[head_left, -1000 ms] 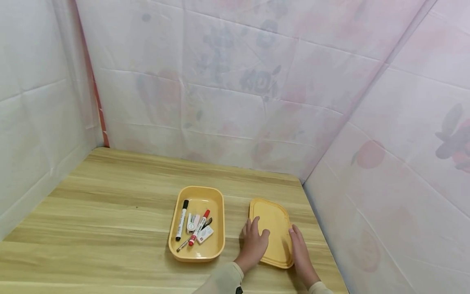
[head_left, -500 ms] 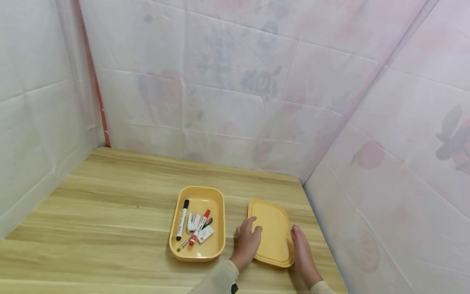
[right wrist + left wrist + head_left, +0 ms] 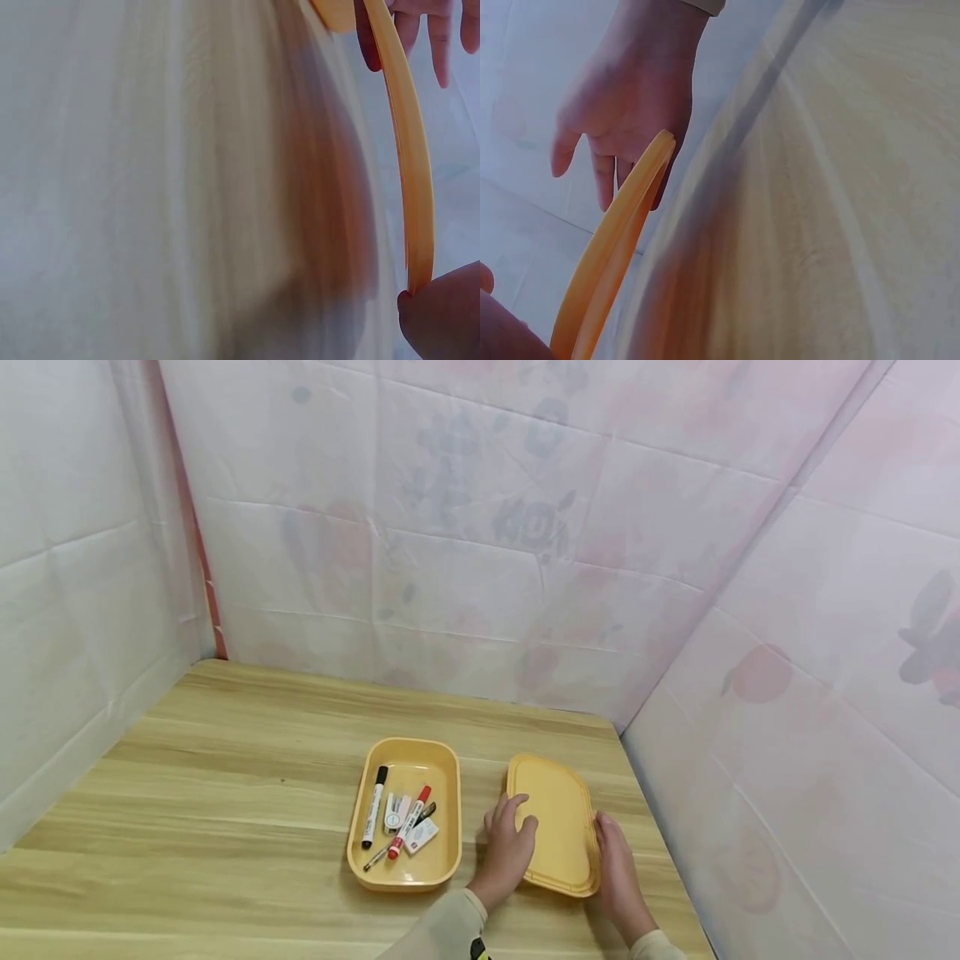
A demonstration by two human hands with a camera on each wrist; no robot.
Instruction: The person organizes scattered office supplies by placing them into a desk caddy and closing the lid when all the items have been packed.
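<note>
A flat yellow lid with rounded corners is held between both hands, off the table on the right. My left hand holds its left edge, thumb and index finger spread. Along the right edge, my right hand holds it with fingers extended. In the left wrist view the lid's rim reaches the right palm, its far end between the fingers. The right wrist view shows the lid edge-on with a shadow below. Left of the hands stands a yellow box without a cover.
Inside the box lie a black-capped marker, a red marker, a pen, a small white stapler and a white eraser. Pale printed sheeting encloses the wooden table at the back and sides.
The lid has risen a little from the table between my hands. My left hand has shifted slightly left along with the lid's left edge. The box and its contents stay put.
</note>
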